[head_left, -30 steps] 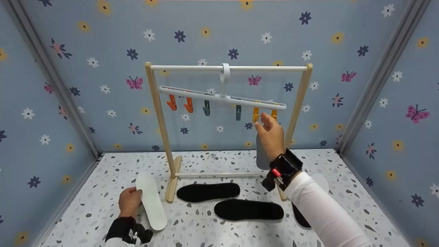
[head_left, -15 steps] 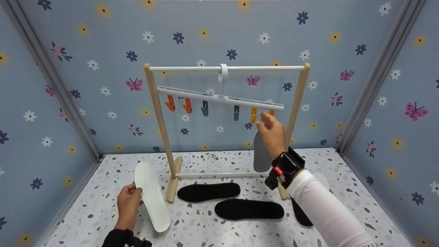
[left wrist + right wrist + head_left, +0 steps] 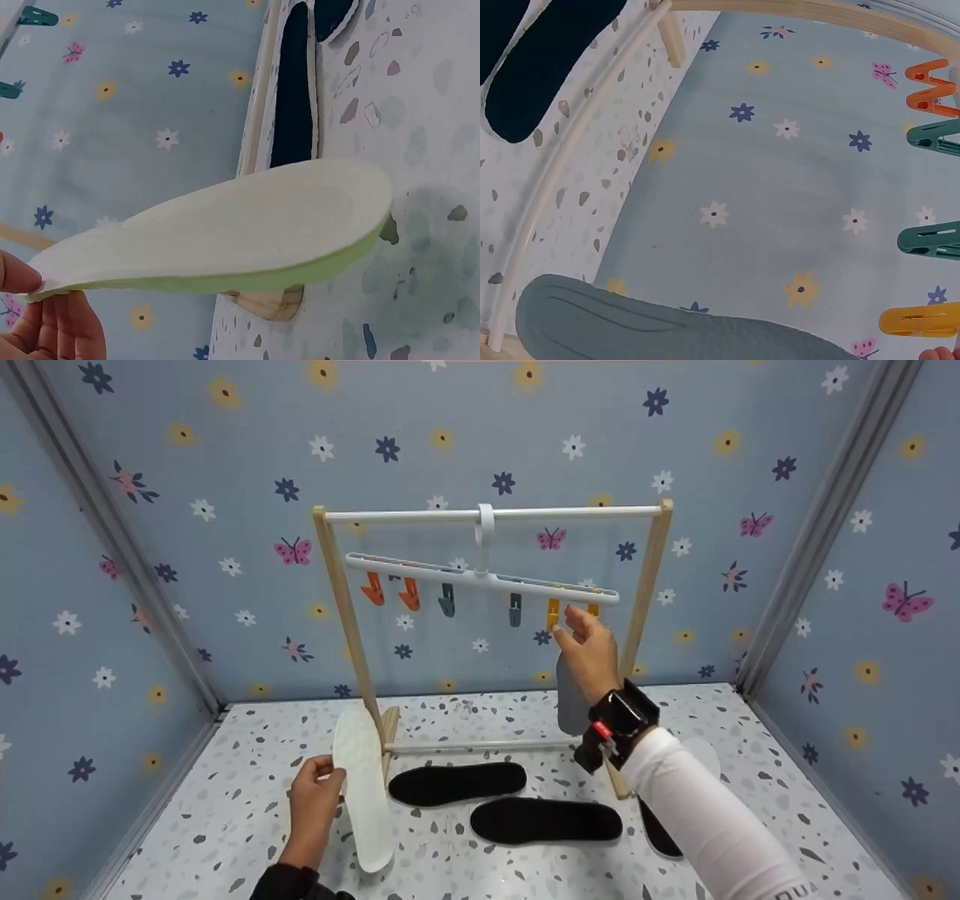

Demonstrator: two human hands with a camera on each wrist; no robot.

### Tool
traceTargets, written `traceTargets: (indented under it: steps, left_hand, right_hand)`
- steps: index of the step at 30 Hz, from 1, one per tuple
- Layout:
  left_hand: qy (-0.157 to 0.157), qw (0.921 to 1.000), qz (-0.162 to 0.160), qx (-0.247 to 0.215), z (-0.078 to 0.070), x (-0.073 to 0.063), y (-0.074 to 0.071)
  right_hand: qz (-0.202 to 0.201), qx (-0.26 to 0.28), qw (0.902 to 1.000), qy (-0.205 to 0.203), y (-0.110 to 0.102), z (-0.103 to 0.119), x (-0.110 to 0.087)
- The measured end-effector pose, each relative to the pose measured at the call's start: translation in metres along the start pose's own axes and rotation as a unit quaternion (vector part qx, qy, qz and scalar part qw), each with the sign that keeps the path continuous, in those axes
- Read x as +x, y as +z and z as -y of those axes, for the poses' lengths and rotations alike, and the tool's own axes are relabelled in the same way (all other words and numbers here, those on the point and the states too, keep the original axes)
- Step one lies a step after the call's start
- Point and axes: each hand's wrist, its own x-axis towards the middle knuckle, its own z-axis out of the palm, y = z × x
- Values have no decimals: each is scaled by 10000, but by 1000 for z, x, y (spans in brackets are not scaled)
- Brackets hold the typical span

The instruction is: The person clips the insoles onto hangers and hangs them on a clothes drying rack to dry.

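My left hand (image 3: 317, 784) pinches a white insole (image 3: 360, 787) by one edge, holding it upright over the tabletop at the left foot of the rack. A pale green underside shows on this insole (image 3: 247, 225) in the left wrist view. My right hand (image 3: 592, 656) is raised with thumb and fingers apart, fingertips right beside a yellow clip (image 3: 553, 615). Behind it hangs a grey insole (image 3: 571, 709), its upper end hidden by the hand, below the outermost yellow clip (image 3: 593, 608). The white clip hanger (image 3: 450, 578) tilts down to the right.
A wooden rack with a white top rail (image 3: 405, 516) carries the hanger. Orange clips (image 3: 409, 595) and green clips (image 3: 515, 610) hang along it. Black insoles (image 3: 457, 784) lie on the speckled tabletop (image 3: 435, 870), one partly under the right forearm. Patterned walls (image 3: 247, 472) enclose the space.
My left hand has lifted the white insole and carried it right, nearer the rack's left post. The right hand has stayed beside the yellow clips with only slight movement.
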Motion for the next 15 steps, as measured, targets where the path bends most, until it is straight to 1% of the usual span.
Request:
traceTargets:
  steps: [5, 10, 15]
  left_hand:
    - [143, 9998, 132, -62, -6, -3, 10]
    - [179, 9997, 147, -43, -10, -6, 19]
    - [266, 9994, 208, -99, -10, -11, 28]
  right_hand:
    - [109, -15, 9999, 73, 2, 2, 2]
    - [265, -70, 9995, 153, 6, 2, 3]
    - [226, -135, 9991, 320, 8, 0, 4]
